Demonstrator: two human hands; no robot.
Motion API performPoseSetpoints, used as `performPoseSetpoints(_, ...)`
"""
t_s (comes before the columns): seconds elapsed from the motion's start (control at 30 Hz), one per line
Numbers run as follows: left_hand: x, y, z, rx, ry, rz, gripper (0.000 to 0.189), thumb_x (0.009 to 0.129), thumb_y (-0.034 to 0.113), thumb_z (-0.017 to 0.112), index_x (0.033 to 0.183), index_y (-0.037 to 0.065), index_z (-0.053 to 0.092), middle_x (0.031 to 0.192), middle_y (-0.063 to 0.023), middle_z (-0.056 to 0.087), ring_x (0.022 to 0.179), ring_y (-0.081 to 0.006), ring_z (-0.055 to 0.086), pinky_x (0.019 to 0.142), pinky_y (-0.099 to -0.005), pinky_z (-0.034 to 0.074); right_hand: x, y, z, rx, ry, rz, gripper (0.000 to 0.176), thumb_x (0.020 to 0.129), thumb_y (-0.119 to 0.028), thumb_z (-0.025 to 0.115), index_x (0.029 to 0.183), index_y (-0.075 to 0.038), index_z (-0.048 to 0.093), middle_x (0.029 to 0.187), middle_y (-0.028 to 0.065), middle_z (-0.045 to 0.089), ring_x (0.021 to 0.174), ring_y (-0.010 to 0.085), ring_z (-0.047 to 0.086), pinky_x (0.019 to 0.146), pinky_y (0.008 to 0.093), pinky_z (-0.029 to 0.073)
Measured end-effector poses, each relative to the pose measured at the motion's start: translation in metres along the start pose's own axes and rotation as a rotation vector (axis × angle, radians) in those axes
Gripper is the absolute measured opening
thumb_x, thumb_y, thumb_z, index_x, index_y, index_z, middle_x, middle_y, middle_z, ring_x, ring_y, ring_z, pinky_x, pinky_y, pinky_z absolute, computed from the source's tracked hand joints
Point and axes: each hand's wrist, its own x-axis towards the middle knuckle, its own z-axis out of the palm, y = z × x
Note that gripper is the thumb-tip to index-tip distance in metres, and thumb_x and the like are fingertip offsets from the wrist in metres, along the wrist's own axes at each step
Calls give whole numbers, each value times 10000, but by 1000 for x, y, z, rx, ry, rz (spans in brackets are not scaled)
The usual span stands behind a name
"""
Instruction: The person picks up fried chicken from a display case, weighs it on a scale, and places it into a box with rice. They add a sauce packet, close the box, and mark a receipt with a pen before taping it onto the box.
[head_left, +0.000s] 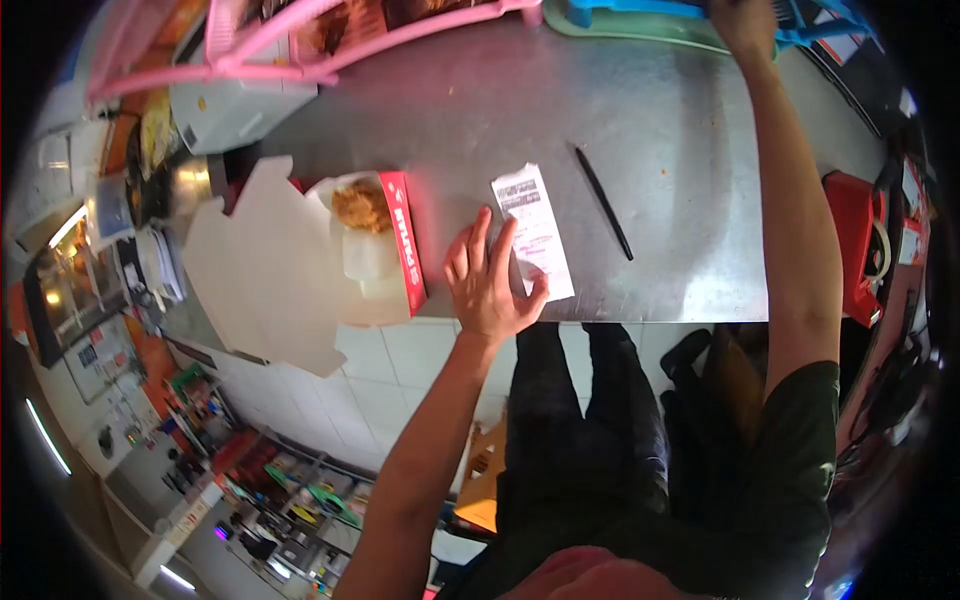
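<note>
My left hand (488,282) lies flat at the near edge of a steel counter (690,200), fingers spread. Its thumb and fingertips rest on a white printed receipt (535,228). Just left of that hand stands an open red-and-white food box (408,245) holding a piece of fried chicken (362,205), its pale lid flaps (262,265) folded out to the left. A black pen (604,202) lies to the right of the receipt. My right hand (742,24) is stretched to the far side of the counter, closed on the edge of a blue plastic basket (815,22); its fingers are partly cut off by the frame.
A pink basket (270,45) sits at the far left over a white appliance (235,110). A green tray (640,30) lies under the blue basket. A red container (852,240) stands off the counter's right end. Below the counter are white tiles and my dark trousers.
</note>
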Motion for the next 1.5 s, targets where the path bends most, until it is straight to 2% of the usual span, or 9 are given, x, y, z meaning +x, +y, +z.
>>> performPoseSetpoints(0.07, 0, -1, 0, -17, -24, -16, 769, 648, 385, 668, 1338, 114, 467, 1419, -147, 373, 1213, -352, 389, 971, -469, 301, 30, 109, 21, 618, -59, 54, 257, 867, -49, 587, 1086, -20, 455, 798, 140, 654, 698, 267, 650, 629, 375, 505)
performPoseSetpoints(0.13, 0, -3, 1, -31, -21, -13, 779, 635, 389, 662, 1340, 120, 466, 1420, -141, 369, 1212, -346, 388, 972, -465, 302, 9, 20, -11, 293, -73, 15, 257, 874, -112, 616, 1086, -55, 483, 860, 138, 663, 710, 291, 655, 639, 387, 516)
performPoseSetpoints(0.2, 0, -4, 2, -43, -19, -36, 794, 619, 387, 661, 1342, 124, 463, 1423, -136, 367, 1208, -344, 390, 976, -466, 296, 14, 22, -13, 110, -90, -127, 826, 884, -137, 628, 1508, -194, 90, 1440, 124, 386, 1028, 241, 543, 801, 317, 481)
performPoseSetpoints(0.3, 1, -5, 0, -42, -39, -39, 810, 603, 385, 667, 1343, 126, 463, 1428, -121, 362, 1224, -336, 380, 998, -465, 278, 11, 7, -26, 596, -54, 269, 373, 832, -140, 639, 1168, -8, 542, 1212, 112, 541, 1204, 280, 448, 1004, 378, 370)
performPoseSetpoints(0.4, 1, -5, -1, -44, -47, -47, 806, 622, 438, 639, 1339, 117, 461, 1424, -125, 366, 1235, -305, 380, 1035, -476, 267, 19, 4, -35, 1117, -324, 504, 263, 911, -67, 527, 1153, 37, 525, 1191, 100, 522, 1240, 236, 409, 1051, 384, 323)
performPoseSetpoints(0.43, 2, -4, -4, -46, -77, -58, 806, 610, 412, 655, 1334, 118, 459, 1431, -120, 354, 1244, -301, 366, 1044, -481, 255, 3, -23, -31, 1073, -100, 507, 207, 962, -42, 416, 1100, 39, 548, 1145, 142, 562, 1171, 337, 480, 989, 460, 437)
performPoseSetpoints(0.53, 2, -5, -5, -87, -106, -76, 803, 587, 375, 676, 1319, 117, 468, 1429, -121, 348, 1253, -297, 352, 1053, -481, 242, 15, 8, -24, 1206, -392, 417, 182, 962, -59, 438, 1062, 47, 546, 1141, 152, 559, 1153, 315, 490, 1029, 479, 409)
performPoseSetpoints(1.1, -1, -8, -3, -126, -97, -102, 818, 557, 364, 667, 1320, 131, 484, 1426, -122, 357, 1259, -297, 347, 1054, -478, 230, -24, -49, -25, 935, -274, 483, 346, 995, -98, 347, 1318, 25, 339, 1356, 243, 381, 1288, 366, 391, 1063, 492, 388)
performPoseSetpoints(1.5, -3, -9, -1, -130, -82, -104, 798, 577, 364, 654, 1321, 131, 485, 1424, -117, 368, 1261, -295, 352, 1056, -471, 236, -37, -60, -12, 890, -204, 537, 309, 998, -140, 349, 1238, 6, 477, 1309, 213, 484, 1242, 358, 460, 1045, 501, 395)
